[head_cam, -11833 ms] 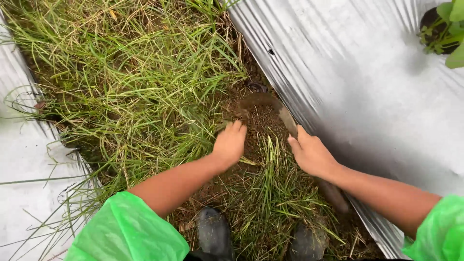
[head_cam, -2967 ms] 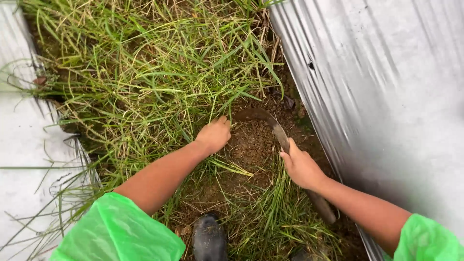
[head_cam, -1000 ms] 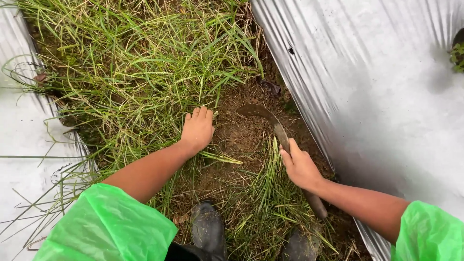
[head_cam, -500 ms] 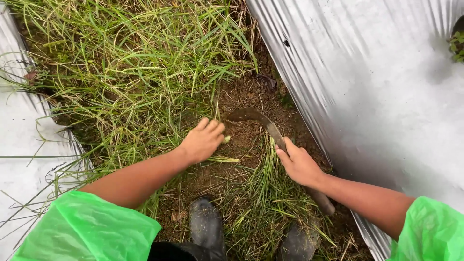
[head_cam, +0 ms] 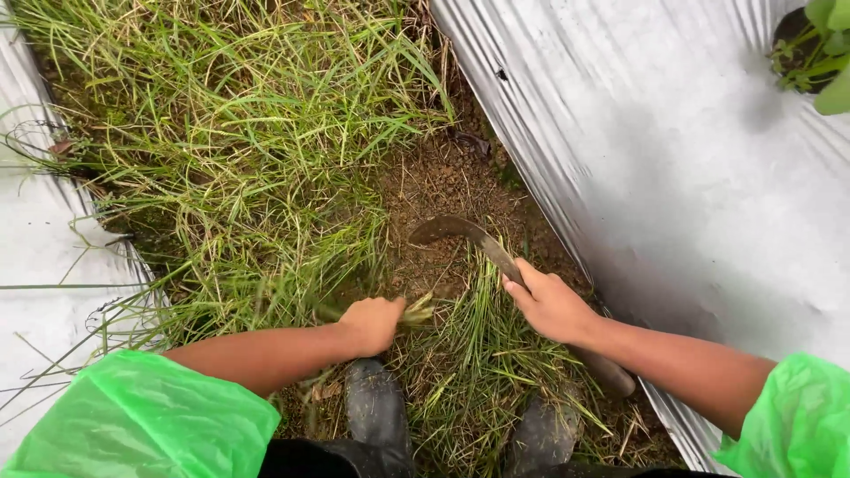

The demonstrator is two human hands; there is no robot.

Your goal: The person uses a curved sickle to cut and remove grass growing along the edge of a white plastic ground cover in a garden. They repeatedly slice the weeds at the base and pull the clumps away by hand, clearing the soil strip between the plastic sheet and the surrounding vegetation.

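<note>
My right hand (head_cam: 551, 305) grips a sickle (head_cam: 460, 235) whose rusty curved blade lies over bare brown soil (head_cam: 443, 181), its wooden handle running back under my wrist. My left hand (head_cam: 372, 323) is closed around a tuft of cut grass (head_cam: 414, 310) low at the centre, just above my left boot. Tall green and yellowed grass (head_cam: 239, 133) fills the strip to the left and ahead. A clump of grass (head_cam: 482, 354) stands between my hands and boots.
Silver plastic mulch sheets (head_cam: 691, 168) flank the strip on the right and left (head_cam: 44, 257). A leafy plant (head_cam: 815, 49) grows from a hole in the right sheet. My two dark rubber boots (head_cam: 376, 407) stand at the bottom. Green plastic sleeves cover my upper arms.
My left hand has pulled back toward my boots and closed on a tuft of grass. The sickle blade has swung left across the soil, and the view shifted slightly.
</note>
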